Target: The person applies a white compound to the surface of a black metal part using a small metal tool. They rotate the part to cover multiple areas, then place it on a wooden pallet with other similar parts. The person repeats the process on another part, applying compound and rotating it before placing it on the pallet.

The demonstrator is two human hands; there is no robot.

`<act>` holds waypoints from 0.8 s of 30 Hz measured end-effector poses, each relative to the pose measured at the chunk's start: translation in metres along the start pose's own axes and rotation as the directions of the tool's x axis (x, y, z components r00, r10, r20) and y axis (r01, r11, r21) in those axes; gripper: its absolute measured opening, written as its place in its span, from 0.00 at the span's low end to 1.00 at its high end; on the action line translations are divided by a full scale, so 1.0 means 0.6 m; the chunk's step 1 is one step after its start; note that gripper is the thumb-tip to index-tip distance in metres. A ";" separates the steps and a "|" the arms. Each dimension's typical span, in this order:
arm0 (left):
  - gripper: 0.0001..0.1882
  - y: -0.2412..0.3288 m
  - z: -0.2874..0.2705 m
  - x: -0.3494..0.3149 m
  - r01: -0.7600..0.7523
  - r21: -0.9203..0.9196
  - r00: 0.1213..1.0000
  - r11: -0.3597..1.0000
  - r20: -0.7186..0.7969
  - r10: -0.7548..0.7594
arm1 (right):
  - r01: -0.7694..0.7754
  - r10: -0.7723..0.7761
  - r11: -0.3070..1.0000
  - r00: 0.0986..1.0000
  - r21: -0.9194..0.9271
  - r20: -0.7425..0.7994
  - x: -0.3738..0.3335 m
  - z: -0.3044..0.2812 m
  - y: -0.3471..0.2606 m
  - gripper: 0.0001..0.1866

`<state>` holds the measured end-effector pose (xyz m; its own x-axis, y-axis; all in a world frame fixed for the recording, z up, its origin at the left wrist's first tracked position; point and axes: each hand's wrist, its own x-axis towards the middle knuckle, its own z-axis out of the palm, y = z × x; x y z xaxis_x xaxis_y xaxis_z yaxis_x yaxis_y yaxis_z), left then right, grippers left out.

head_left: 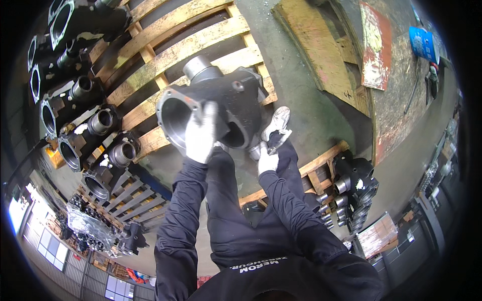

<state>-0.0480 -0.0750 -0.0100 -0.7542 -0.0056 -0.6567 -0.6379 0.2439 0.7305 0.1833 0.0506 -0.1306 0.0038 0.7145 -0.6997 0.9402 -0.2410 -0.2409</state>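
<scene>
A big black metal pipe casting (228, 98) is in front of me, over the near end of a wooden pallet. It has a wide flanged opening at the left, a second opening facing me and a bare silver neck (200, 68) at the far side. My left hand (201, 134), in a white glove and slightly blurred, grips the edge between the two openings. At the near right, my gloved right hand (268, 160) is closed by a short metal neck (256, 150) of the casting. A pale narrow strip (281, 141) juts out beside it. Whether the casting touches the pallet is hidden.
Slats of the wooden pallet (191, 42) stretch ahead. Similar black castings (75, 95) line the left, and more castings (354, 175) sit at the right. A plywood-topped crate (311, 40), a red-brown board (376, 47) and a blue bucket (423, 45) are at the far right.
</scene>
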 end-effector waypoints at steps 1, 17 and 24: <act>0.30 0.010 -0.009 0.009 -0.015 0.132 0.997 0.991 -0.070 0.024 | 0.063 -0.061 0.997 0.995 -0.035 0.076 -0.002 -0.011 -0.016 0.38; 0.14 -0.015 -0.041 -0.023 0.054 0.154 0.996 0.987 -0.076 -0.043 | 0.336 -0.420 0.871 0.888 0.357 0.187 0.159 -0.262 -0.142 0.20; 0.10 -0.058 0.020 -0.076 0.028 0.064 0.968 0.998 -0.252 -0.011 | 0.380 -0.415 0.857 0.909 0.347 0.030 0.206 -0.348 -0.174 0.14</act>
<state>0.0108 -0.0719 -0.0078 -0.7620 -0.2522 -0.5965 -0.6476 0.3053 0.6981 0.1568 0.3009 -0.0516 -0.3968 0.7299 -0.5566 0.6893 -0.1635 -0.7058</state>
